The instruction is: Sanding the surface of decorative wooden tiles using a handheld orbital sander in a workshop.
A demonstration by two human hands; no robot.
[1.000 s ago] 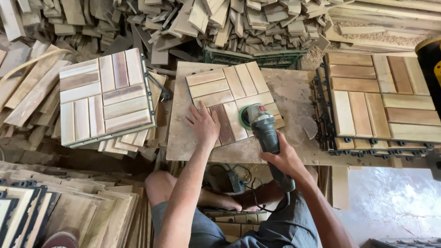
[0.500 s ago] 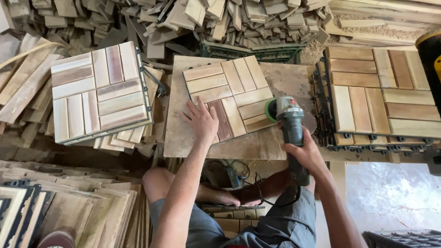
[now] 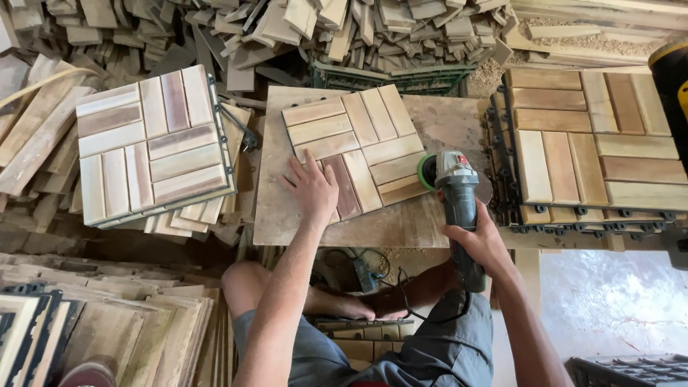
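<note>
A square tile of wooden slats [image 3: 358, 147] lies tilted on a flat work board [image 3: 287, 215]. My left hand [image 3: 312, 190] presses flat on the tile's near left corner, fingers spread. In my right hand [image 3: 479, 240] is the grey body of an angle grinder [image 3: 455, 197]. Its green-rimmed disc head sits at the tile's right edge. The grinder's black cord hangs down between my knees.
A stack of sanded slat tiles [image 3: 147, 147] stands at left, another stack [image 3: 595, 147] at right. A heap of loose wood offcuts [image 3: 308, 29] fills the back. More tiles lean at lower left [image 3: 86, 330]. A yellow-black object [image 3: 674, 86] is at the right edge.
The grinder has slid right, from the middle of the tile to its right edge. My left hand has stayed flat on the tile.
</note>
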